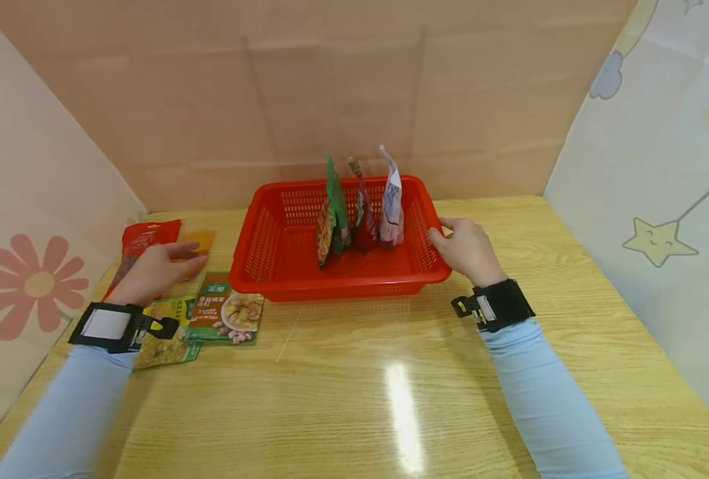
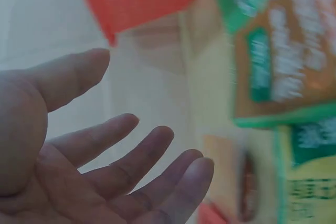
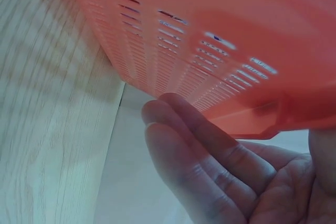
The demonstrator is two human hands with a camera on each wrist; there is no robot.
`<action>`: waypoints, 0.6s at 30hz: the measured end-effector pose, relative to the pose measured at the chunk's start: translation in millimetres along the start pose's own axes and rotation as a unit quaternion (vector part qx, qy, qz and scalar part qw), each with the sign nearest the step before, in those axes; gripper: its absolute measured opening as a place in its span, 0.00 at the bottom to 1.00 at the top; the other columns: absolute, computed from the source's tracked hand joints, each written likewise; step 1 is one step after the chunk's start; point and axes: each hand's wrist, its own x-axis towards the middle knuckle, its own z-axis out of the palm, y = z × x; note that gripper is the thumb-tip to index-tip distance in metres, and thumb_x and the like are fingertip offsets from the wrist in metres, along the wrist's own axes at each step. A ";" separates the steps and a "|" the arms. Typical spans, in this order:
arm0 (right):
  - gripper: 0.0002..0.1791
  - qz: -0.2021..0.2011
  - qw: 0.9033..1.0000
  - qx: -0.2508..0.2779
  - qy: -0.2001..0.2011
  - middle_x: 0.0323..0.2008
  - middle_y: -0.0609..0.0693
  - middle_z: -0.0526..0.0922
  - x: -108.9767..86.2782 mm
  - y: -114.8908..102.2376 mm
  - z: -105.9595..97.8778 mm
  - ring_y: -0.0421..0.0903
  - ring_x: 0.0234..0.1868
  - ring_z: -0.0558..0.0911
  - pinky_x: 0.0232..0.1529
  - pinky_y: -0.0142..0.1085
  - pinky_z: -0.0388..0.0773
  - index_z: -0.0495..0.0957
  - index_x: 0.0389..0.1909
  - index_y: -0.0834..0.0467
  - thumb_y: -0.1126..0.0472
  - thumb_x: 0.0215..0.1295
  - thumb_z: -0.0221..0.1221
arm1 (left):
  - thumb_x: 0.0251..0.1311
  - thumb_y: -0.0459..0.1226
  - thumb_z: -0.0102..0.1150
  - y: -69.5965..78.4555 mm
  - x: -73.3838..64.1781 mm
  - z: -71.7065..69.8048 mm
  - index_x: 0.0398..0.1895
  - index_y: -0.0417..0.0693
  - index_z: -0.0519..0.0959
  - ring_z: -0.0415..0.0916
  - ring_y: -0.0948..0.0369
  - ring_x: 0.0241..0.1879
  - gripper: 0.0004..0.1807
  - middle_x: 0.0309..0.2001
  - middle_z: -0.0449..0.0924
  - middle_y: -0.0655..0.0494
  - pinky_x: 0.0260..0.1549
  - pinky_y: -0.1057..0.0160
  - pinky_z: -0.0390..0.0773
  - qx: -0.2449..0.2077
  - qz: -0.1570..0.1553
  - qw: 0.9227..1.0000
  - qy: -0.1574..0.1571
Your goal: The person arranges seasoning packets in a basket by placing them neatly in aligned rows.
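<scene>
A red plastic basket [image 1: 342,286] with slotted walls stands on the table. My right hand [image 1: 465,249] holds its right rim, the thumb over the edge and the fingers outside, below the rim; the slotted wall [image 3: 168,51] shows close to them in the right wrist view. My left hand [image 1: 159,269] hovers over food packets left of the basket, fingers apart and holding nothing. Near it lie a red packet [image 1: 147,236], an orange packet [image 1: 201,239], a brown-and-green packet [image 1: 219,309] with a food picture, and a yellow-and-green packet [image 1: 165,356], partly hidden by the wrist strap.
Inside the basket stand an orange-brown packet [image 1: 324,236], a green packet [image 1: 338,206], a dark red packet [image 1: 364,226] and a white-and-purple packet [image 1: 392,206]. The wooden table [image 1: 330,406] meets a tan backdrop [image 1: 342,86] behind and patterned panels at both sides.
</scene>
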 end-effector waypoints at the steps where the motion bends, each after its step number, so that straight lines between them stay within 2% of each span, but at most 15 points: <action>1: 0.27 0.000 1.000 0.000 -0.001 0.36 0.64 0.84 0.1 -0.1 -0.1 0.47 0.22 0.83 0.21 0.35 0.77 0.68 0.67 0.69 0.56 0.74 0.52 | 0.66 0.61 0.52 -4.4 1.4 3.3 0.73 0.33 0.60 0.65 0.35 0.62 0.46 0.66 0.66 0.30 0.57 0.39 0.70 -0.003 -0.004 1.000 -0.008; 5: 0.28 0.005 1.000 -0.002 -0.002 0.36 0.64 0.84 0.2 0.8 0.0 0.47 0.22 0.83 0.21 0.34 0.77 0.68 0.67 0.68 0.55 0.74 0.51 | 0.61 0.64 0.56 -16.2 6.8 15.8 0.73 0.32 0.59 0.67 0.35 0.61 0.51 0.64 0.67 0.28 0.55 0.39 0.73 0.024 -0.013 0.999 -0.024; 10: 0.28 0.008 1.000 -0.002 -0.001 0.36 0.64 0.84 0.5 2.6 0.4 0.48 0.23 0.83 0.22 0.34 0.78 0.68 0.68 0.67 0.54 0.74 0.51 | 0.61 0.59 0.62 -17.1 9.3 25.6 0.72 0.30 0.59 0.70 0.36 0.56 0.50 0.60 0.70 0.25 0.50 0.40 0.76 0.061 -0.012 0.998 -0.026; 14: 0.28 0.007 1.000 -0.002 -0.003 0.35 0.64 0.84 0.7 3.0 0.5 0.48 0.23 0.83 0.23 0.34 0.78 0.68 0.68 0.67 0.54 0.74 0.51 | 0.61 0.54 0.65 -14.8 9.1 29.4 0.72 0.27 0.57 0.70 0.36 0.54 0.49 0.60 0.68 0.24 0.49 0.41 0.77 0.052 -0.019 0.998 -0.028; 18: 0.28 0.006 1.000 -0.003 -0.005 0.35 0.63 0.84 1.4 2.2 0.8 0.47 0.23 0.84 0.23 0.34 0.79 0.68 0.68 0.67 0.54 0.74 0.51 | 0.60 0.50 0.67 -14.9 9.5 33.6 0.72 0.28 0.55 0.68 0.34 0.57 0.49 0.61 0.66 0.23 0.51 0.39 0.75 0.038 -0.024 0.999 -0.027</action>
